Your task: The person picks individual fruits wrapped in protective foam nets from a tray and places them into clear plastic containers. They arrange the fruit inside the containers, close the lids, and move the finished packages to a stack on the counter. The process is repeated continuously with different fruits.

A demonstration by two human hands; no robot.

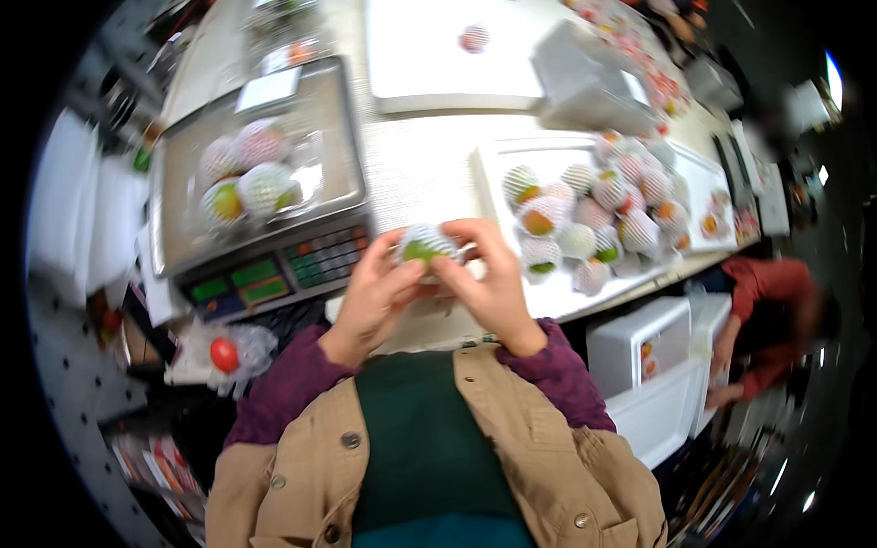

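Both my hands hold a mango (425, 248) in a white foam net, in front of my chest. My left hand (379, 290) wraps its left side, and my right hand (484, 285) closes round its right side. The two thumbs press on the bare green part facing me. To the left, a digital scale (350, 173) with a metal pan carries a clear plastic pack (306, 164) of several netted fruits (265, 187). At the right, more netted fruits (592, 212) are heaped in a white foam tray (493, 196).
Beyond lies a white foam lid (429, 68) with one netted fruit (473, 38). A grey bin (589, 78) stands beside it. A red tomato-like item (224, 354) rests on plastic at lower left. At right, a person in red sleeves (776, 279) reaches toward white foam boxes (639, 342).
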